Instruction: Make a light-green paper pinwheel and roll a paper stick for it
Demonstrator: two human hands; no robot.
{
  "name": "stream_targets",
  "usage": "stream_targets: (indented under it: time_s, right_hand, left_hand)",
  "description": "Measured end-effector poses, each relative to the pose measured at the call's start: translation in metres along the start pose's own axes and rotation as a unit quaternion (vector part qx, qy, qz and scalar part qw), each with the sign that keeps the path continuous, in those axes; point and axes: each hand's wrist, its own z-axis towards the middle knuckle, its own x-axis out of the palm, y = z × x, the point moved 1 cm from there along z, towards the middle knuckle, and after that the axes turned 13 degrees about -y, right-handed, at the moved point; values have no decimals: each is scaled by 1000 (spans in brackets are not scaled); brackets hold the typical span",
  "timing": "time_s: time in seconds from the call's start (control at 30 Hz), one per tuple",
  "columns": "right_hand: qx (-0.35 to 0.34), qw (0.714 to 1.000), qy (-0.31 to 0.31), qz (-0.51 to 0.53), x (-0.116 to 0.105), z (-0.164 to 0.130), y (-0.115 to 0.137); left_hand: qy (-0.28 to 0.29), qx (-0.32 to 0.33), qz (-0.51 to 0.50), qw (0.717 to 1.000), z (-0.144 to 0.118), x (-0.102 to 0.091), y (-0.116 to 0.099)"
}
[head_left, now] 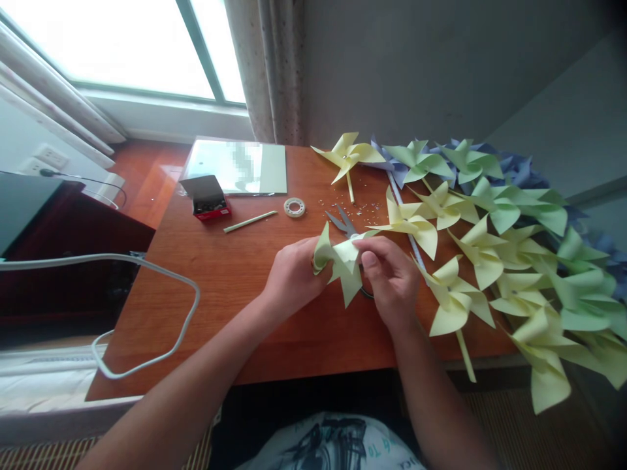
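Yellow paper pinwheel (343, 261), pinched at its centre between left hand (294, 274) and right hand (389, 277); red box (209, 199), open, holding small dark contents.

Both forearms reach in from 6 o'clock; the left hand (292, 277) and right hand (390, 277) meet at centre, fingers curled, pinching.

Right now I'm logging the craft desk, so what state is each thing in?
left hand: gripping the yellow paper pinwheel
right hand: pinching the pinwheel's centre
yellow paper pinwheel: folded, held above the table
scissors: lying flat, blades apart, partly hidden
red box: lid open
tape roll: lying flat
loose stick: lying flat, unattached
finished pinwheels: piled on the right
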Motion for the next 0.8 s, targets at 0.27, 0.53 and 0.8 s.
stream_targets:
  time_s: [0.27,0.53,0.8]
  right_hand:
    - [20,999,10,-36,4,1,-2]
    - [2,997,12,-72,3,3,-5]
    - [-14,997,23,-71,5,4,-6]
  left_hand:
    - [1,-160,-231,960,2,-2,5]
    - [24,-261,-334,906,5,-2,1]
    - [23,-290,-357,888,4,-4,-2]
